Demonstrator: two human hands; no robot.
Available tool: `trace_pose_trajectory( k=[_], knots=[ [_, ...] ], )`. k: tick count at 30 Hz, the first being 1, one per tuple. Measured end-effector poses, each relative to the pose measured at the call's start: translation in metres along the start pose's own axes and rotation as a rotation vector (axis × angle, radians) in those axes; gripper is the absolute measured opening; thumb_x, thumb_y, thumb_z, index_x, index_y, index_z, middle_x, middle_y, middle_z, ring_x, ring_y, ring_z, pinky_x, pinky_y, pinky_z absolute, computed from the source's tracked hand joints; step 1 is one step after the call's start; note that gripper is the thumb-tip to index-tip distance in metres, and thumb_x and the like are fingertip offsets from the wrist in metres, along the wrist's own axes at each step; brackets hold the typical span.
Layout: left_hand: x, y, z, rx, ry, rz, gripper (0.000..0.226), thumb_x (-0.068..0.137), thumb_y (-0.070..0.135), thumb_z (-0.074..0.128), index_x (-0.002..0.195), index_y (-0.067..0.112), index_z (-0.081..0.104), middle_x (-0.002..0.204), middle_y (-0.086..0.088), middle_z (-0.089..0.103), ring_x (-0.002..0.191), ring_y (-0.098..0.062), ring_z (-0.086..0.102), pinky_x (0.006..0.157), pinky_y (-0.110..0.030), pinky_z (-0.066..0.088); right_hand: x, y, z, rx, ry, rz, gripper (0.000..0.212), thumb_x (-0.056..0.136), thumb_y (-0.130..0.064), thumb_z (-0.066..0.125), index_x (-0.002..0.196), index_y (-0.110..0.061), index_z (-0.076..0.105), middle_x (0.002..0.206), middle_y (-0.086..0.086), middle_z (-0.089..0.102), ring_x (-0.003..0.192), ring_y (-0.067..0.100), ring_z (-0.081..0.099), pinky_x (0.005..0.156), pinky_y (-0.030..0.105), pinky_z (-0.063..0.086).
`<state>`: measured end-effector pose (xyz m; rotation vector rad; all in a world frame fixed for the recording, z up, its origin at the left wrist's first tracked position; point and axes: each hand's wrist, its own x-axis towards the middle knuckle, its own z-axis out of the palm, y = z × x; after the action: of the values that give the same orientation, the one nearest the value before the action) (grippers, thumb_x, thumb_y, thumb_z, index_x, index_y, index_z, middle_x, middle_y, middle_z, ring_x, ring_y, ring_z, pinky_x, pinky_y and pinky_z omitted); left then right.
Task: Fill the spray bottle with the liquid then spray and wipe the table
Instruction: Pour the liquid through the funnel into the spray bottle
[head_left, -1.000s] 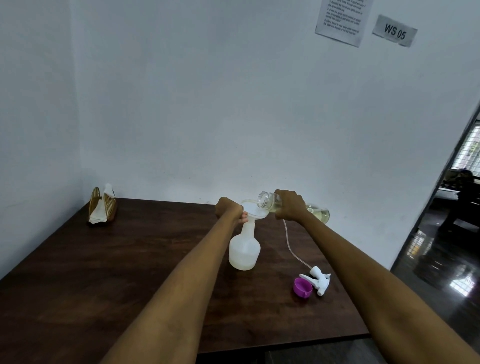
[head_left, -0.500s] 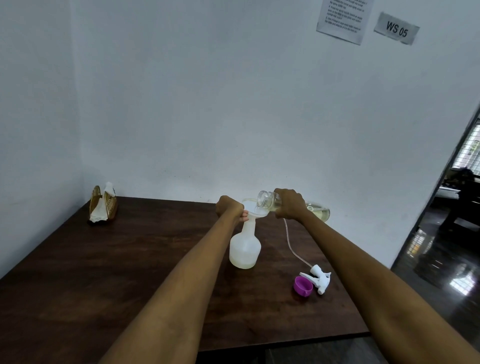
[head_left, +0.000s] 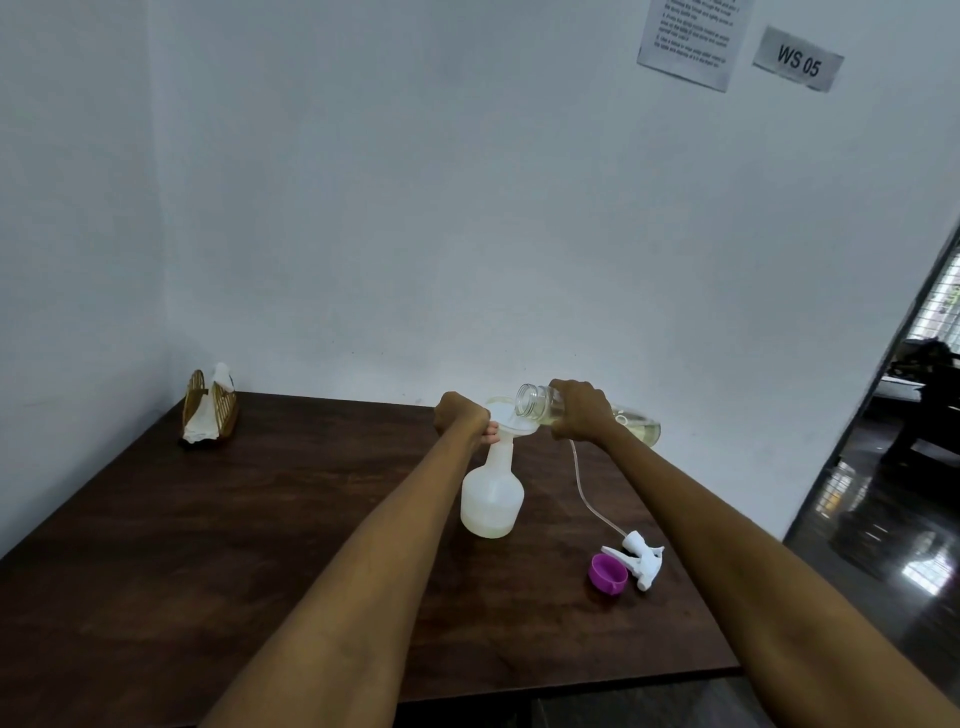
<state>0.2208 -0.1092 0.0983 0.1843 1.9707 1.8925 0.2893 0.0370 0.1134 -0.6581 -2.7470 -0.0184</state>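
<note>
A white spray bottle (head_left: 491, 499) stands upright on the dark wooden table (head_left: 218, 545), with a white funnel (head_left: 506, 420) in its neck. My left hand (head_left: 460, 415) grips the bottle's neck just under the funnel. My right hand (head_left: 579, 408) holds a clear bottle (head_left: 641, 426) of pale yellow liquid on its side, its open mouth over the funnel. A little liquid shows at the spray bottle's bottom. The white spray head (head_left: 641, 561) with its tube lies on the table to the right, beside a purple cap (head_left: 608, 573).
A gold napkin holder (head_left: 210, 413) with white tissues stands at the table's far left corner. White walls close the far side and the left. The table's right edge borders a doorway with a glossy dark floor (head_left: 893, 545).
The clear bottle's mouth has dipped slightly lower over the funnel. Both hands stay in place.
</note>
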Motion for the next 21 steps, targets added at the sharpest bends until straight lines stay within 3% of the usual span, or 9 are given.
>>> trace_pose_trajectory(
  k=[6, 10, 21],
  knots=[
    [0.0023, -0.0006, 0.0020, 0.001, 0.004, -0.007, 0.035, 0.093, -0.009, 0.050, 0.060, 0.000, 0.045, 0.057, -0.014, 0.048, 0.046, -0.016, 0.049, 0.039, -0.023, 0.052, -0.0017, 0.0013, 0.0005, -0.009, -0.011, 0.002, 0.047, 0.068, -0.008, 0.068, 0.113, -0.008, 0.055, 0.110, 0.010, 0.064, 0.104, 0.031, 0.058, 0.084, 0.033, 0.042],
    [0.0038, -0.0018, 0.0016, 0.013, 0.030, 0.002, 0.033, 0.091, -0.009, 0.053, 0.060, 0.000, 0.047, 0.056, -0.014, 0.050, 0.042, -0.015, 0.050, 0.027, -0.021, 0.044, -0.0016, 0.0024, -0.0010, -0.022, -0.014, 0.003, 0.045, 0.068, -0.008, 0.069, 0.111, -0.007, 0.055, 0.109, 0.010, 0.064, 0.104, 0.031, 0.058, 0.084, 0.033, 0.042],
    [0.0029, -0.0016, 0.0024, 0.035, 0.031, 0.011, 0.028, 0.091, -0.008, 0.054, 0.064, -0.001, 0.050, 0.057, -0.014, 0.051, 0.046, -0.016, 0.052, 0.030, -0.022, 0.046, -0.0026, 0.0052, -0.0013, -0.021, -0.011, 0.012, 0.044, 0.067, -0.007, 0.070, 0.108, -0.006, 0.055, 0.101, 0.009, 0.063, 0.102, 0.031, 0.059, 0.078, 0.031, 0.039]
  ],
)
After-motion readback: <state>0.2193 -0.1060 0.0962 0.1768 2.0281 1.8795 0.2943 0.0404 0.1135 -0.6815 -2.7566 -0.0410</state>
